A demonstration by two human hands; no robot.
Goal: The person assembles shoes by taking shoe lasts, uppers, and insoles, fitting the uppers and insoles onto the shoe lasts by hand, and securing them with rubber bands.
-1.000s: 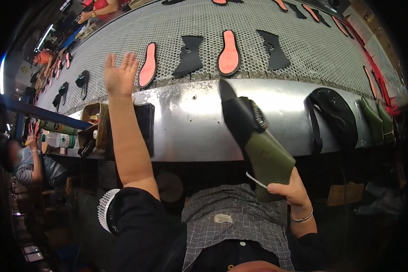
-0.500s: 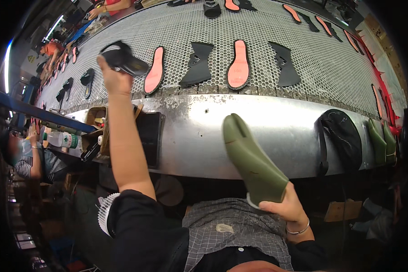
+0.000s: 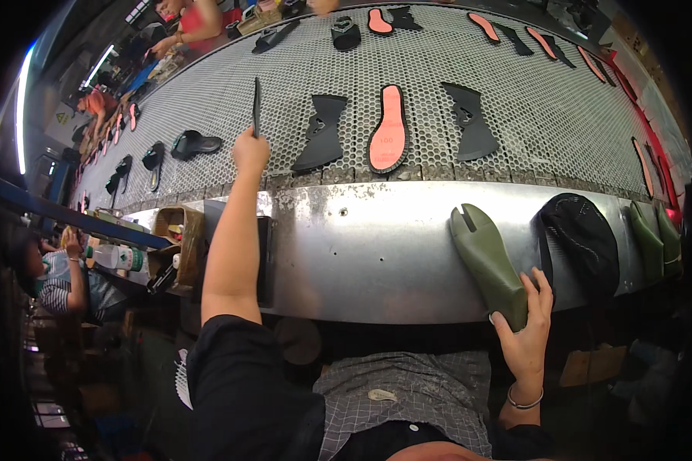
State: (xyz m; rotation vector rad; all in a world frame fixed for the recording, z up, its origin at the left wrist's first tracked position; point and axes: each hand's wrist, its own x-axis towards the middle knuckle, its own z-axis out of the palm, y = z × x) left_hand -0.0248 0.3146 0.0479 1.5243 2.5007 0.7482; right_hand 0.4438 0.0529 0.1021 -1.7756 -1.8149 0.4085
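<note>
My left hand (image 3: 251, 150), arm stretched over the mesh belt, pinches a thin dark insole (image 3: 257, 104), seen edge-on and standing nearly upright. My right hand (image 3: 527, 330) is at the heel end of a green plastic shoe last (image 3: 487, 261), which lies on the metal ledge with its notched toe pointing away. Its thumb and fingers are spread on either side of the heel, touching it loosely at most. Left of my left hand lies a black sandal (image 3: 196, 144). To its right are a black upper piece (image 3: 323, 132), a pink-topped insole (image 3: 389, 131) and another black upper (image 3: 470, 123).
A black mesh-topped bag or cap (image 3: 580, 242) and more green lasts (image 3: 647, 238) sit at the ledge's right. At left are a cardboard box (image 3: 184, 227) and a plastic bottle (image 3: 119, 257). Co-workers (image 3: 196, 27) are beyond the belt and at left.
My left hand has set the black sandal down on the belt and picked up the nearby insole. My right hand has moved right and laid the green last on the ledge, its fingers spreading.
</note>
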